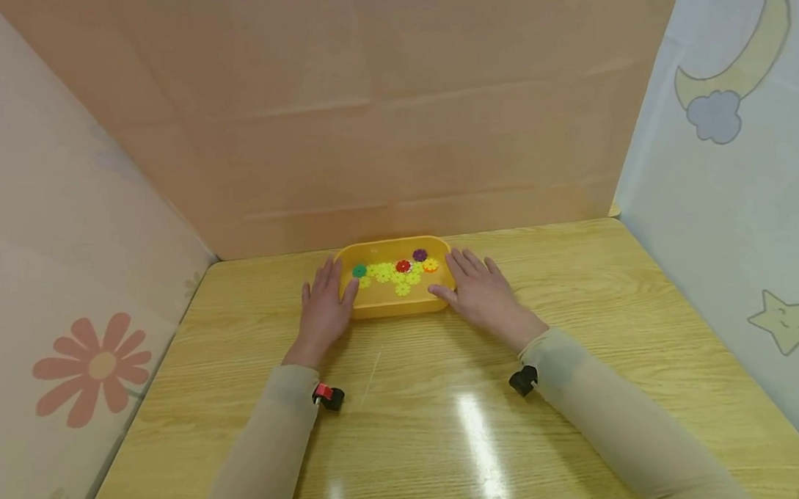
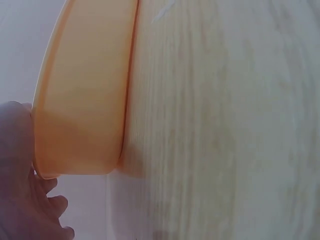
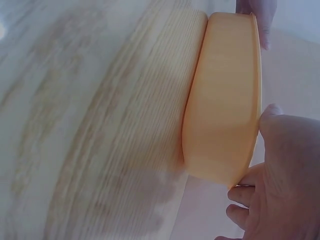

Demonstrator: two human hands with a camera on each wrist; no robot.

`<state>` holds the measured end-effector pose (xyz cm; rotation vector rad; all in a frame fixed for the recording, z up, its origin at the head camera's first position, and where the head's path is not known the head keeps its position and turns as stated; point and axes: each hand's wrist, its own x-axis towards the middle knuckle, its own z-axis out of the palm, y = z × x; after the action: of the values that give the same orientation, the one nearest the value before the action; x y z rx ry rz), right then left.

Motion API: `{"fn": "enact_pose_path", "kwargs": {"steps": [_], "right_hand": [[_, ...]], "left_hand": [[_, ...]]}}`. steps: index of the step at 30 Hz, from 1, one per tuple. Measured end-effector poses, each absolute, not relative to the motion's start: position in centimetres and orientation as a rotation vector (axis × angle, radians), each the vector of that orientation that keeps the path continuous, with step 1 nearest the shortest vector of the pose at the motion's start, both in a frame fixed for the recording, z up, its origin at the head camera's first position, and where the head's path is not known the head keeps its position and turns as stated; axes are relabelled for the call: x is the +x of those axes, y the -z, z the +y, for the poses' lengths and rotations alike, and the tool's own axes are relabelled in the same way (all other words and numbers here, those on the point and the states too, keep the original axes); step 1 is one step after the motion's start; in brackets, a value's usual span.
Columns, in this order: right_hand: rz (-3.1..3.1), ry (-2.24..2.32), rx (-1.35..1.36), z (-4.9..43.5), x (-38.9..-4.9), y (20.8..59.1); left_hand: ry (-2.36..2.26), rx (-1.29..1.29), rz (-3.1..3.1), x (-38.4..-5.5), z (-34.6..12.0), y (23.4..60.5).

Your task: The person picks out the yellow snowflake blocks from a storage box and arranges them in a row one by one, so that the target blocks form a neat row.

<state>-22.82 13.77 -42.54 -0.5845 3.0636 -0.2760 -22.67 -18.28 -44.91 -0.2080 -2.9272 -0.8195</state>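
Note:
A yellow plastic tray [image 1: 391,308] stands at the far side of the table and holds several small flower-shaped plastic pieces. Most pieces are yellow [image 1: 400,276]; others are green [image 1: 359,271], red [image 1: 403,266], purple [image 1: 420,255] and orange-yellow [image 1: 430,265]. My left hand [image 1: 325,307] holds the tray's left end, its thumb over the rim and its fingers along the outside. At the opposite end my right hand [image 1: 483,294] grips likewise, thumb across the rim. In the right wrist view, that hand's fingers [image 3: 242,196] bend beneath the tray's edge.
The wooden table [image 1: 405,396] stretches in front of the tray. Right behind it rises a plain brown-orange backdrop [image 1: 382,132]. Patterned white panels stand at the left [image 1: 74,217] and right [image 1: 715,216]. Small black wrist devices [image 1: 524,380] sit on both sleeves.

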Motion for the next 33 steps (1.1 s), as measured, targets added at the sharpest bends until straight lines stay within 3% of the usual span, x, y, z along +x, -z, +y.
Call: {"fn": "enact_pose_path", "kwargs": {"steps": [22, 33], "right_hand": [[3.061, 0.279, -0.61, 14.3, -21.1, 42.1], [3.062, 0.288, -0.651, 14.1, -22.0, 41.1]], "left_hand": [[1.048, -0.181, -2.836, -21.2, -18.5, 46.1], [1.158, -0.154, -2.819, -21.2, -18.6, 46.3]]}}
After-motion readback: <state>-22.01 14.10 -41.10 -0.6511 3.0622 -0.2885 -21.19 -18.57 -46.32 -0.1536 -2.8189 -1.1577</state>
